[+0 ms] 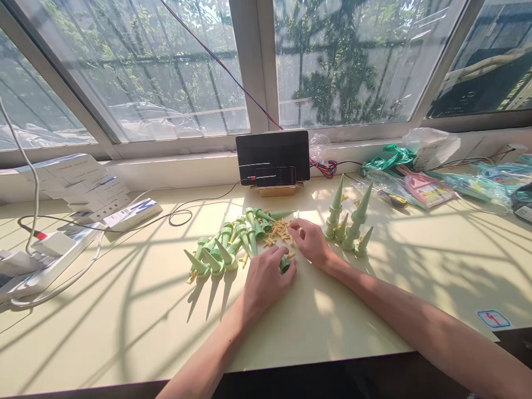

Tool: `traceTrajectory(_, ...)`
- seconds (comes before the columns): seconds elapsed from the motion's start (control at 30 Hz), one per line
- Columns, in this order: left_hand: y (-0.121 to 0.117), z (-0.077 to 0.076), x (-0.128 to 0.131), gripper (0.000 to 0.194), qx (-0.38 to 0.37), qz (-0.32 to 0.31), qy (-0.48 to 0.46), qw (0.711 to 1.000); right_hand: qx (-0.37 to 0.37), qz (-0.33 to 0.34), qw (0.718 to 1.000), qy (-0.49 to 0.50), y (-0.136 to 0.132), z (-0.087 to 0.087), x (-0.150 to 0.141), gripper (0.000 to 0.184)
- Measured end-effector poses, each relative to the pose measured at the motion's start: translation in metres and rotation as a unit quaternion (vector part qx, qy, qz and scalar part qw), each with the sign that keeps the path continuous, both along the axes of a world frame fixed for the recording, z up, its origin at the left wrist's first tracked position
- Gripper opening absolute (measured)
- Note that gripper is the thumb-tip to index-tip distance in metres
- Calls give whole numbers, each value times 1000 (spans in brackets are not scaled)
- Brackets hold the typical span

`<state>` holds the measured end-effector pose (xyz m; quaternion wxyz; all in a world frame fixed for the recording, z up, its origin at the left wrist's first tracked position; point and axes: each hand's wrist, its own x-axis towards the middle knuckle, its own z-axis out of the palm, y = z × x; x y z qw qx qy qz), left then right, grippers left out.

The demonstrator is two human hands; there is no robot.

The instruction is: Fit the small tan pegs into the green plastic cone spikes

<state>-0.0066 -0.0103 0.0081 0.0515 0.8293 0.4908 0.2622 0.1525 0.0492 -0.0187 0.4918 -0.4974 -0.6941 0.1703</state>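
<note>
My left hand [270, 279] is closed around a green plastic cone piece [285, 264], its round end facing right with a small yellow peg [291, 255] beside it. The fingers hide most of that piece. At the right edge of a heap of small yellow pegs [282, 230], my right hand [311, 241] has its thumb and fingertips drawn together; what lies between them is too small to make out. Several green cone pieces [228, 235] lie or stand left of the heap. To the right stand taller stacked green cones [356, 219] with yellow pegs in their sides.
A dark tablet [272, 155] leans by the window behind the heap, a phone in front of it. Cables, a power strip [54, 263] and white boxes [133, 214] occupy the left. A yellow-black cutter [394, 200] and plastic-bagged items [428, 185] lie back right.
</note>
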Motion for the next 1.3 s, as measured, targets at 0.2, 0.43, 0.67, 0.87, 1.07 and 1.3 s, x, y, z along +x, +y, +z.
traceTrajectory(0.2,-1,1,-1,13,-2,17,13,1000,7,-2,1000,-13,0,1,2,12)
traceTrajectory(0.43,1,1,-4,15,5,41,16,999,-13,-29,989,-144,-4,9,5,11)
traceTrajectory(0.67,3,-3,-5,22,47,41,-53,997,-105,-52,965,-236,-10,20,5,26)
traceTrajectory(0.87,6,-6,-4,27,80,25,-90,992,-112,-36,950,-290,-8,15,5,23)
traceTrajectory(1.07,7,-7,-5,28,82,20,-98,992,-98,-42,947,-303,-9,11,5,23)
traceTrajectory(1.3,7,-6,-5,28,80,17,-103,991,-94,-34,954,-284,-10,13,4,27)
